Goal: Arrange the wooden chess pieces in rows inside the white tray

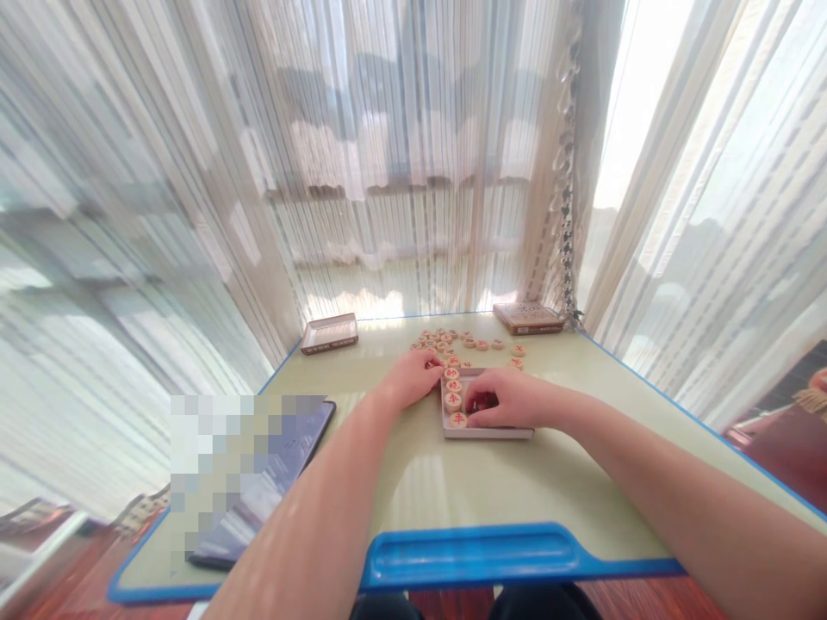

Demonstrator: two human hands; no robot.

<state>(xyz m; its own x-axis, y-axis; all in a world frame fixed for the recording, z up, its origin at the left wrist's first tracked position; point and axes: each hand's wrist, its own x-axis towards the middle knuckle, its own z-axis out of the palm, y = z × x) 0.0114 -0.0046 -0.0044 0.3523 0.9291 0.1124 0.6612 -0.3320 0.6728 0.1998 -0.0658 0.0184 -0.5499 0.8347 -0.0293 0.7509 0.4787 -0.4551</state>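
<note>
A shallow open box (489, 433) lies on the table with a column of round Chinese chess pieces (454, 401) along its left side, red characters facing up. At the box's upper left corner is my left hand (419, 377), its fingers bent together against the rim beside the top piece; what they grip is hidden. My right hand (507, 398) reaches into the box from the right. Its fingers are curled down, with the thumb at the edge of the lowest piece (458, 419); anything under the fingers is out of sight.
Several loose chess pieces (445, 337) lie beyond the box, some trailing right. A box lid or tray (329, 334) sits at the back left, a flat brown box (528, 318) at the back right. A tablet (294, 456), partly pixelated, lies left. The green table (413, 482) has a blue edge.
</note>
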